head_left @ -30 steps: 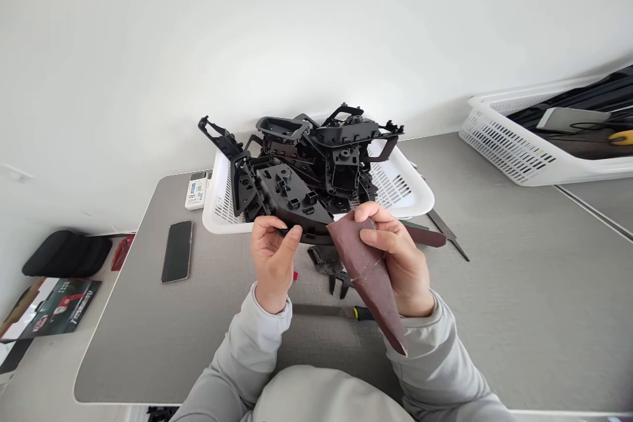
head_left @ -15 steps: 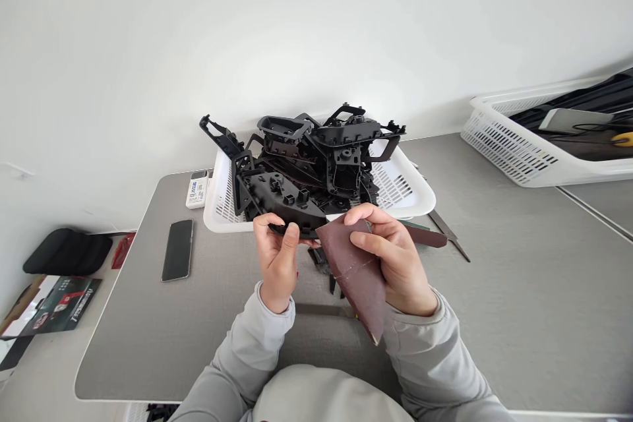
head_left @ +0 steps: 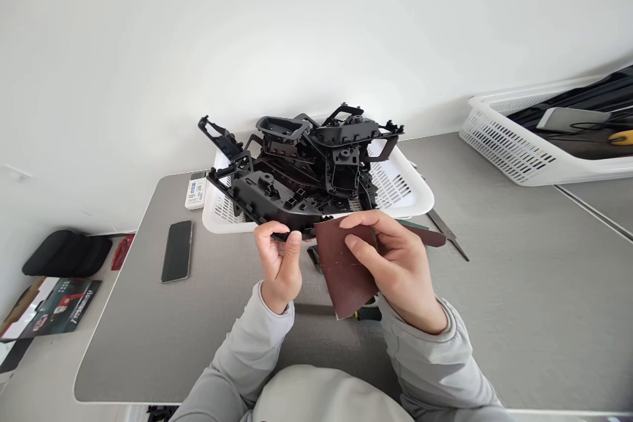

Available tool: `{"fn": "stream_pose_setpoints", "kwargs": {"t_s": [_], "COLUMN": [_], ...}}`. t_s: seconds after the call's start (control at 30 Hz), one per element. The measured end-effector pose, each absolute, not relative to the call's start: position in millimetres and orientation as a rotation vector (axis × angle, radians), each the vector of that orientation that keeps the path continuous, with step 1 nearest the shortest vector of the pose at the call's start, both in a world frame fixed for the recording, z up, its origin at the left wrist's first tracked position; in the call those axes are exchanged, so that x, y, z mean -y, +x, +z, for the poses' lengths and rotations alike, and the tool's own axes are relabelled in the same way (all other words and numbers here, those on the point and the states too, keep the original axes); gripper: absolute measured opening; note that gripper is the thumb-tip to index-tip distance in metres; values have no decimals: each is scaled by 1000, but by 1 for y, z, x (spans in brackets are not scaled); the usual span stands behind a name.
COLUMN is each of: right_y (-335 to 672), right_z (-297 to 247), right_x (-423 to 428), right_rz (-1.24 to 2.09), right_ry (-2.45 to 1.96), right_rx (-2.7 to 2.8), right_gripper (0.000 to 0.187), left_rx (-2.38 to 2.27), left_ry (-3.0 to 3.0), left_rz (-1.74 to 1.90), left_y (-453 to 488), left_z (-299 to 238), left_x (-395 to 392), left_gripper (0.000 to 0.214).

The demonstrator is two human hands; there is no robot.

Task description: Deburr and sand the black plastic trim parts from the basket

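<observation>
My left hand (head_left: 279, 262) grips the near edge of a long black plastic part (head_left: 271, 201), thumb on the side toward me. That part lies tilted in front of a heap of similar black parts (head_left: 341, 138). Between thumb and fingers, my right hand (head_left: 398, 257) pinches a folded reddish-brown sheet of sandpaper (head_left: 343, 264). The sheet's upper edge is at the right end of the black part; whether they touch I cannot tell. Behind, the heap fills a white plastic basket (head_left: 420, 194).
A phone (head_left: 177, 252) and a small white box (head_left: 196, 191) lie on the grey table (head_left: 128, 336) to the left. A flat file (head_left: 449, 235) lies right of the basket. Another white basket (head_left: 514, 151) stands far right. A black and yellow handle (head_left: 368, 313) shows below the sandpaper.
The sandpaper has swung more upright, its lower end moving left and up, and the yellow-black handle is now exposed. The black part has tilted, its left end shifting left.
</observation>
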State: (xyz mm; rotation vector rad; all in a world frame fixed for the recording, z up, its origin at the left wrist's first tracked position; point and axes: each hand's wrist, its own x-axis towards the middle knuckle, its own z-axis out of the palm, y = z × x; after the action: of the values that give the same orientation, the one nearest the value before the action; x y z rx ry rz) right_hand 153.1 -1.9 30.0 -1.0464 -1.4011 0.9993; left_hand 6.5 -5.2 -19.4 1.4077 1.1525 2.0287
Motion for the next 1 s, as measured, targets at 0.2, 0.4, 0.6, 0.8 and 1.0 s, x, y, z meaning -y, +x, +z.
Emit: {"fn": "stream_pose_setpoints", "kwargs": {"t_s": [0.2,0.4,0.6,0.8,1.0], "right_y": [152,161,156,147,139], "right_z": [33,37,35,31,24], "right_x": [1,-3,-12,-14,-8], "right_rz": [1150,1476,1822,1858,1905], "right_ry": [-1003,-960,-833,-730,-677], "right_rx": [1360,1028,802,672,700], "right_gripper": [11,9,18,20,20], "left_rx": [-1060,-976,-856,-720,-714], "left_ry": [1332,1060,893,831,820], "left_rz": [2018,1967,1879,1702,1602], "left_y": [7,6,5,1,0], "left_z": [-19,-13,-7,-3,0], "left_x": [2,0,-1,-2,-2], "left_gripper": [26,33,31,30,47]}}
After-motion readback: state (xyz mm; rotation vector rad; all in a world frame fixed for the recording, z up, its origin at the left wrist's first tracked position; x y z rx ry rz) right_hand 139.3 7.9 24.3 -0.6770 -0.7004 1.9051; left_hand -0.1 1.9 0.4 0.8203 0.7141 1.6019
